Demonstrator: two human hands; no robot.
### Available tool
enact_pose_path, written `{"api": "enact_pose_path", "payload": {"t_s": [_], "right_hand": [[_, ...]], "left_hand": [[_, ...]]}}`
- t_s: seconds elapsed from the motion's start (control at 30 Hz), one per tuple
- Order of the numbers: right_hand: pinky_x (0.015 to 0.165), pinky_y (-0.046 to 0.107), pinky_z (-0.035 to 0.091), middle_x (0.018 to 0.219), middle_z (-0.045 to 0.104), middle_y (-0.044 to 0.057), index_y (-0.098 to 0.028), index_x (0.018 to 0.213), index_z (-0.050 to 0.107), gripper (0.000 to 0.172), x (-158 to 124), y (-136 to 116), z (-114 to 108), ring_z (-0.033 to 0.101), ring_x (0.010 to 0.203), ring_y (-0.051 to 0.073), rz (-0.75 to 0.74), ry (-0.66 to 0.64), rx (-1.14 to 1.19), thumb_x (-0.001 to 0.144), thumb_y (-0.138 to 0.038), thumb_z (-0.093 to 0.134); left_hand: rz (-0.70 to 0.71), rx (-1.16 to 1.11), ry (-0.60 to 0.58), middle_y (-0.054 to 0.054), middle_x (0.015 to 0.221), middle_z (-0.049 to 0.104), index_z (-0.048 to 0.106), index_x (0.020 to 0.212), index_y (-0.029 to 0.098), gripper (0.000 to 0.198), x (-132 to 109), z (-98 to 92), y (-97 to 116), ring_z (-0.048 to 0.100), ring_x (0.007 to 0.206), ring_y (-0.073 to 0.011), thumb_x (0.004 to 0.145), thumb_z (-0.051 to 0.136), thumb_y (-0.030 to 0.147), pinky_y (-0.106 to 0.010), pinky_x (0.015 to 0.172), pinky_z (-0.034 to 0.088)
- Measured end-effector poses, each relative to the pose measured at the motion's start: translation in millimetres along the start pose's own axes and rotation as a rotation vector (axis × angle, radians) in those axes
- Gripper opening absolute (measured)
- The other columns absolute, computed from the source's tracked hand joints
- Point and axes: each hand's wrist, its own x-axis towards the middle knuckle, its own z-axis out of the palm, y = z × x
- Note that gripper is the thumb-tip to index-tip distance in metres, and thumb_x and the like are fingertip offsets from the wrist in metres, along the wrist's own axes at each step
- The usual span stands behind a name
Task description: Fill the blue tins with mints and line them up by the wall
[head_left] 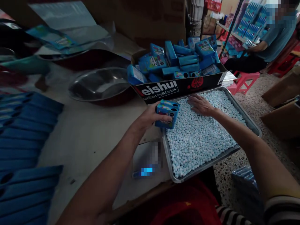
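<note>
My left hand [150, 116] is closed around small blue printed boxes [166, 120], held side by side with round dark spots on their faces. They are at the left edge of a metal tray [169, 162]. A layer of small pale blue and white pellets [201, 140], like candies, fills the tray. On the pellets near the tray's far side lies my right hand [201, 105], fingers stretched out and partly blurred. Just beyond the tray, an open black-printed carton [161, 90] is heaped with more blue boxes [182, 59].
Stacked blue boxes [21, 134] stand on the table's left side. Farther back is a metal bowl [100, 86]. A phone-like item with a blurred screen [146, 161] lies left of the tray. A co-worker [276, 40] sits at upper right near pink stools [247, 79].
</note>
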Motion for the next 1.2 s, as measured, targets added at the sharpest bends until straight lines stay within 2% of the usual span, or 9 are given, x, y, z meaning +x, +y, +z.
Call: {"api": "enact_pose_path", "payload": {"t_s": [0.17,0.3,0.4,0.5,0.63,0.73,0.87,1.03,1.2], "right_hand": [[0.12,0.056,0.042,0.154,0.068,0.014,-0.024,0.155,0.068,0.049,-1.3,-13.2,6.5,0.052,0.145,0.037,0.167,0.012,-0.079,0.115,-0.048,0.052],[0.112,0.056,0.047,0.131,0.076,0.016,-0.019,0.13,0.081,0.037,5.1,-22.3,4.5,0.061,0.128,0.038,0.359,0.014,-0.034,0.108,-0.044,0.063],[0.108,0.047,0.052,0.118,0.081,0.011,-0.021,0.116,0.086,0.034,-8.3,-18.8,-6.5,0.07,0.113,0.031,0.247,-0.045,0.259,0.106,-0.047,0.066],[0.097,0.04,0.057,0.109,0.084,0.007,-0.024,0.112,0.089,0.054,-34.6,4.9,-23.0,0.076,0.101,0.027,0.262,0.034,0.585,0.109,-0.067,0.057],[0.118,0.055,0.05,0.124,0.082,0.012,-0.024,0.122,0.086,0.069,-68.6,47.6,-26.5,0.072,0.127,0.033,0.515,0.426,0.419,0.114,-0.071,0.036],[0.13,0.068,0.035,0.144,0.075,0.018,-0.023,0.131,0.081,0.06,-90.1,57.6,-9.9,0.059,0.148,0.038,0.595,0.423,0.259,0.113,-0.065,0.042],[0.133,0.068,0.032,0.154,0.069,0.019,-0.021,0.138,0.076,0.051,-104.1,27.2,12.8,0.054,0.153,0.037,0.577,0.357,0.23,0.113,-0.052,0.044],[0.139,0.061,0.026,0.147,0.072,0.015,-0.023,0.118,0.08,0.038,-91.8,-37.4,25.3,0.054,0.15,0.035,0.8,0.574,0.741,0.099,-0.054,0.065],[0.123,0.053,0.052,0.116,0.079,0.009,-0.024,0.102,0.074,0.036,-81.5,-70.5,30.2,0.07,0.12,0.03,0.949,0.762,1.066,0.095,-0.056,0.058]], "left_hand": [[0.005,-0.02,0.113,-0.003,0.101,0.078,0.072,0.116,0.018,0.078,16.1,5.3,-22.1,0.072,0.086,-0.0219,0.047,0.107,0.035,-0.032,0.074,0.062],[-0.007,-0.04,0.061,-0.004,0.096,0.08,0.077,0.101,0.017,0.062,18.3,16.5,-18.6,0.074,0.083,-0.0226,0.052,0.106,0.039,-0.033,0.075,0.062],[-0.108,-0.129,0.007,-0.007,0.098,0.082,0.079,0.099,0.017,0.06,25.5,32.5,-14.8,0.076,0.079,-0.0248,0.051,0.106,0.041,-0.037,0.073,0.065],[-0.194,-0.218,-0.043,-0.01,0.096,0.083,0.08,0.098,0.015,0.06,32.1,56.0,-17.5,0.076,0.076,-0.0261,0.05,0.106,0.042,-0.038,0.07,0.067],[-0.202,-0.253,-0.076,-0.008,0.097,0.084,0.08,0.099,0.016,0.064,27.1,80.8,-23.2,0.078,0.082,-0.0281,0.045,0.107,0.039,-0.038,0.074,0.067],[-0.159,-0.246,0.028,-0.006,0.1,0.084,0.081,0.101,0.018,0.064,14.1,78.4,-25.4,0.079,0.087,-0.0279,0.048,0.107,0.04,-0.038,0.079,0.067],[-0.231,-0.317,0.02,-0.005,0.093,0.083,0.08,0.099,0.017,0.063,1.7,79.0,-28.5,0.078,0.082,-0.026,0.047,0.107,0.04,-0.038,0.078,0.067],[-0.21,-0.443,-0.142,-0.006,0.097,0.084,0.078,0.101,0.017,0.063,3.1,128.6,-32.0,0.079,0.084,-0.0254,0.048,0.106,0.036,-0.037,0.08,0.067],[-0.167,-0.454,-0.239,-0.012,0.097,0.085,0.078,0.1,0.015,0.068,12.1,172.2,-33.8,0.081,0.091,-0.034,0.05,0.099,0.055,-0.045,0.083,0.069]]}}
